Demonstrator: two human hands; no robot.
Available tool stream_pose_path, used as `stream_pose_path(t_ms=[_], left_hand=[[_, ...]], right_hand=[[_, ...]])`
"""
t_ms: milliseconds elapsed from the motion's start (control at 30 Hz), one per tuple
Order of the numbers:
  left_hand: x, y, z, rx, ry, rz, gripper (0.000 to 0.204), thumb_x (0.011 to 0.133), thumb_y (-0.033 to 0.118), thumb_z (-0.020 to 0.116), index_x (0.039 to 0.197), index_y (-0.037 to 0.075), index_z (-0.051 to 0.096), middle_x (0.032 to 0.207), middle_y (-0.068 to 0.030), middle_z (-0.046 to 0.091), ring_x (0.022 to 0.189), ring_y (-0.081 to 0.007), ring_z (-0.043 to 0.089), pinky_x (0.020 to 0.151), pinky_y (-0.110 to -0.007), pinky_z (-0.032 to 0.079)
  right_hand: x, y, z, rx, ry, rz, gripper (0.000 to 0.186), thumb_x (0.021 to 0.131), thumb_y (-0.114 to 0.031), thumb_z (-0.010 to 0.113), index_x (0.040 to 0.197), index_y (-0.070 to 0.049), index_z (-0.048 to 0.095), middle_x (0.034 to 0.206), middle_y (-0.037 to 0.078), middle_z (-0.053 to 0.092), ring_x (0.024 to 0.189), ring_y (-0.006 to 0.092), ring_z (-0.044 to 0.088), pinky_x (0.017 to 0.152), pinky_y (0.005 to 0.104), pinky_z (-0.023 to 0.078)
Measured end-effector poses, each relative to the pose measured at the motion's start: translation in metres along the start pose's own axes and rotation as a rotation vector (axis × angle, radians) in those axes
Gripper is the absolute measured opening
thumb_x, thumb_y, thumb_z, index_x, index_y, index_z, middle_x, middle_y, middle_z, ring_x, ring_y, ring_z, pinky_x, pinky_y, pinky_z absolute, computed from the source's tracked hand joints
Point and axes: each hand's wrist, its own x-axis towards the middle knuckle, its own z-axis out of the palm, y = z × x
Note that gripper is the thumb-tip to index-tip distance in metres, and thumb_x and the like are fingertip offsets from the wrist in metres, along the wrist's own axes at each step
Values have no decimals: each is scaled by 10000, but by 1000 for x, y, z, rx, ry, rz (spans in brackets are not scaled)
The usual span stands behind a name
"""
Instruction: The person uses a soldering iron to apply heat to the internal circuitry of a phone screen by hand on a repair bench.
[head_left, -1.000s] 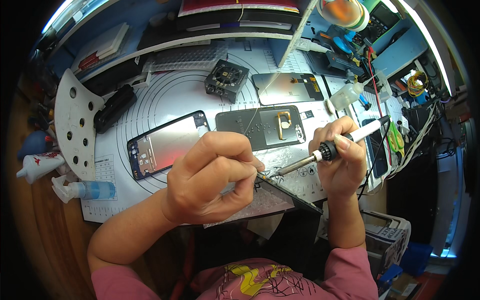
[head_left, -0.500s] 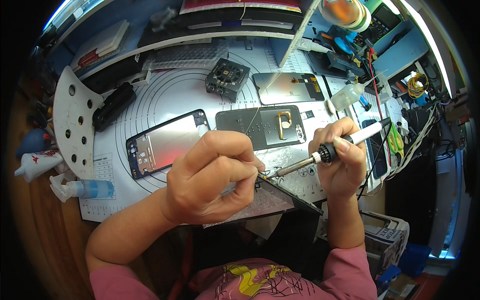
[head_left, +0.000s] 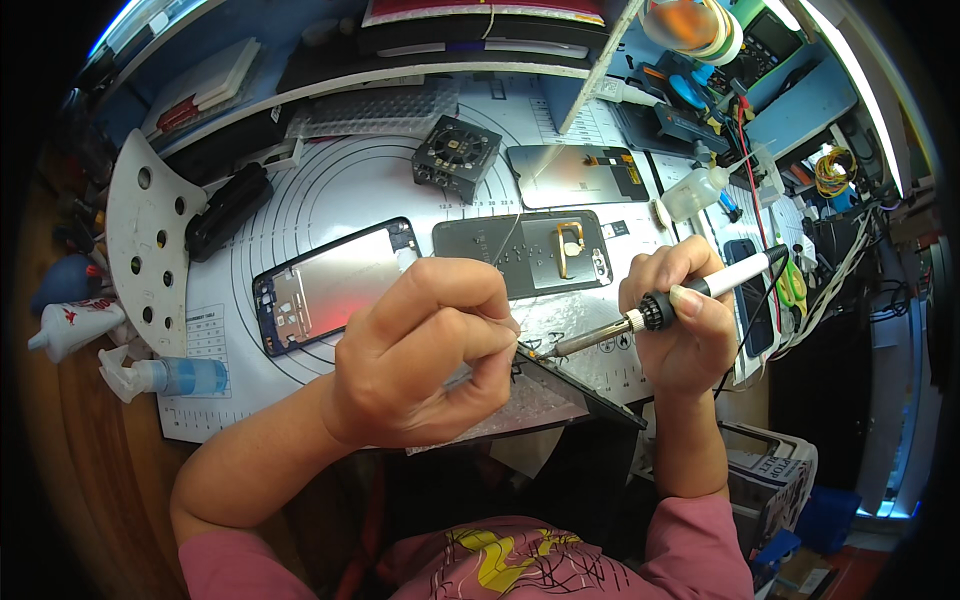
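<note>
My right hand (head_left: 680, 340) grips a soldering iron (head_left: 722, 278) with a white and black handle, its metal shaft pointing left. The iron's tip meets the near end of a dark, thin phone part (head_left: 585, 390) that is tilted at the table's front edge. Thumb and fingers of my left hand (head_left: 425, 350) are pinched together just left of the tip. A thin wire (head_left: 508, 240) rises from behind that hand and seems to run into the pinch; its end is hidden. Behind my hands lie a phone frame (head_left: 345, 275) and a dark phone back panel (head_left: 490, 240) with small screws.
A small square fan (head_left: 457, 158) and a silver phone screen panel (head_left: 580, 172) are farther back. Right of them stand a clear bottle (head_left: 697, 195) and green-handled scissors (head_left: 792, 290). At left are a spray bottle (head_left: 180, 377), a white tube (head_left: 80, 328) and a perforated white board (head_left: 150, 240).
The soldering iron and my right hand have shifted slightly right and down, with the tip still at the phone part. My left hand has barely moved and stays pinched.
</note>
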Motion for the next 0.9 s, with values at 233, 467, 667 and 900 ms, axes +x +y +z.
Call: stream_pose_path(t_ms=[233, 467, 667, 900], left_hand=[[-1, 1, 0, -23, -1, -22, 270, 706, -165, 672, 901, 7, 598, 1003, -131, 572, 770, -192, 708, 651, -277, 593], [-1, 1, 0, -34, -8, -27, 270, 709, -169, 671, 900, 5, 592, 1001, -136, 570, 769, -193, 707, 657, -278, 594], [-1, 0, 0, -42, -12, -29, 270, 709, -171, 670, 901, 2, 592, 1001, -139, 571, 764, -190, 702, 659, -278, 593], [-1, 0, 0, -48, -14, -24, 267, 711, -166, 673, 901, 2, 591, 998, -139, 571, 763, -191, 702, 654, -279, 595]], right_hand=[[1, 1, -1, -80, -61, -32, 222, 830, -202, 594, 910, -25, 487, 670, 82, 474, 612, 147, 394, 559, 306, 337], [1, 1, -1, -77, -64, -38, 224, 833, -199, 596, 915, -21, 487, 668, 80, 475, 612, 145, 392, 556, 304, 338], [1, 1, -1, -88, -64, -47, 221, 831, -197, 595, 912, -21, 489, 673, 81, 479, 614, 144, 393, 557, 302, 338], [0, 1, -1, -16, -37, -23, 242, 805, -168, 672, 897, -12, 512, 694, 106, 540, 639, 165, 467, 586, 304, 357]])
